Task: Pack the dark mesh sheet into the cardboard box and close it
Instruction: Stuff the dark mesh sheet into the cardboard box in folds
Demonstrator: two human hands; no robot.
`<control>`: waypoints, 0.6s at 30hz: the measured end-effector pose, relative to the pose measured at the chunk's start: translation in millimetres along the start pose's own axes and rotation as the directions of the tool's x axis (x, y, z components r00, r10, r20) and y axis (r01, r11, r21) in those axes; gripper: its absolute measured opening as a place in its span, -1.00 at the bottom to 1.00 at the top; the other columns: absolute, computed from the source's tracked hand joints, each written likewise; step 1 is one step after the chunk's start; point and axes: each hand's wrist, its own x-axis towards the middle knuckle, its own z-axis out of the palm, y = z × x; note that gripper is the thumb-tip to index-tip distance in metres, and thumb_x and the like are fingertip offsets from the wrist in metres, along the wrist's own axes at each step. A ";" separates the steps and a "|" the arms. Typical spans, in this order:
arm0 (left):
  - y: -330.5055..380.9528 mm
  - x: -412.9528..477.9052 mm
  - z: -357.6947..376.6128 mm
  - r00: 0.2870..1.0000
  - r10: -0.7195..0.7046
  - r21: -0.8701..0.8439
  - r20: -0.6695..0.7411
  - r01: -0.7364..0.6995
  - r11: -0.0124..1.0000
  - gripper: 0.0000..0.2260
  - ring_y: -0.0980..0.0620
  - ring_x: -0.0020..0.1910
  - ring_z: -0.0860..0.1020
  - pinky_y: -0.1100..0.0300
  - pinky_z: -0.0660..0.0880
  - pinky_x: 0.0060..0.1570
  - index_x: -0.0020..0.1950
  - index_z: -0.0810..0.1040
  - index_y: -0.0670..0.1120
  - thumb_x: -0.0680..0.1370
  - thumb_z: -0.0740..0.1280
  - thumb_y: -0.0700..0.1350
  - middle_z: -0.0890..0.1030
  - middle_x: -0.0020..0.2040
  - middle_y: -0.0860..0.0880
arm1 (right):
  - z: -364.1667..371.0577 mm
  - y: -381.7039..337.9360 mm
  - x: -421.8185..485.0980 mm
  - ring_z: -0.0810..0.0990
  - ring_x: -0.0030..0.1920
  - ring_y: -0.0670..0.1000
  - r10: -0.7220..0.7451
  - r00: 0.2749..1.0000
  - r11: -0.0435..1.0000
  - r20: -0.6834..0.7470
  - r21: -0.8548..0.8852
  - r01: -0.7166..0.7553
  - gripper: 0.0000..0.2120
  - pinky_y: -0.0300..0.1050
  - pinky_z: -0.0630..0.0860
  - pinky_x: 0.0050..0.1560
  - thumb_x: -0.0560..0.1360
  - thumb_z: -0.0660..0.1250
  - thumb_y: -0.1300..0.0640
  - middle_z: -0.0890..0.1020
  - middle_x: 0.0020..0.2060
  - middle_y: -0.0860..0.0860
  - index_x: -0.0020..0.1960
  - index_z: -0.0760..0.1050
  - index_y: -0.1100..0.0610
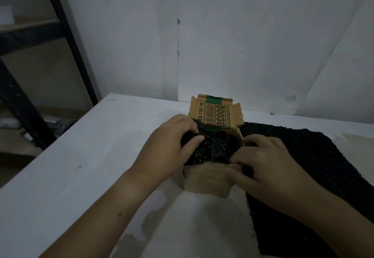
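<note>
**Mesh Stuffed Into Box, Flaps Not Yet Closed**

A pale, paper-covered wall rose behind a scuffed white table where a person worked at packing. To the right of the box, a flat stretch of black mesh lay spread on the table top and ran under the right forearm. Whether it was joined to the bundle in the box could not be told.

The small brown cardboard box stood open near the middle of the table. The bunched dark mesh sheet was mounded in its mouth, heaped above the rim. The left hand gripped the bundle at the box's left side, with fingers curled into the mesh and the thumb pressing on top. The right hand pinched a fold of mesh at the near right corner, where it spilled over the box wall. The printed rear flap, marked with a barcode and a green band, stood upright behind the hands.

The step in hand appeared to be stuffing. The next move would likely call for pushing the overhanging fold below the rim so the flaps could fold flat.
</note>
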 end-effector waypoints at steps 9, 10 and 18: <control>1.8 -19.0 -15.0 0.980 -0.013 0.007 0.198 0.012 1.000 -0.79 0.25 0.40 0.37 0.23 0.43 0.29 -0.05 0.62 0.03 0.48 0.25 0.07 0.45 0.40 0.12 | 8.1 -3.5 8.8 0.26 0.24 0.01 0.021 0.991 0.980 0.133 -0.199 0.006 -0.70 -0.05 0.25 0.21 0.45 0.25 -0.26 0.44 0.03 -0.14 0.00 0.54 -0.09; 0.7 -23.6 -16.7 0.970 0.017 0.057 0.243 -0.031 0.998 -0.72 0.19 0.42 0.35 0.20 0.41 0.33 0.05 0.66 0.01 0.49 0.24 0.07 0.40 0.46 0.08 | 8.7 -1.9 6.0 0.28 0.24 0.00 0.011 0.995 0.986 0.096 -0.165 0.005 -0.73 -0.06 0.27 0.18 0.43 0.29 -0.25 0.47 0.01 -0.16 -0.02 0.55 -0.09; -4.9 -14.4 -16.2 0.911 -0.040 0.206 0.411 -0.050 0.977 -0.74 0.03 0.48 0.16 0.04 0.31 0.38 0.06 0.67 -0.02 0.64 0.18 -0.06 0.21 0.57 0.03 | 10.3 -13.4 -2.4 0.49 0.10 -0.02 -0.061 0.987 0.998 -0.150 0.012 0.063 -0.63 -0.05 0.38 0.05 0.27 0.57 0.04 0.56 -0.02 -0.13 0.03 0.54 -0.03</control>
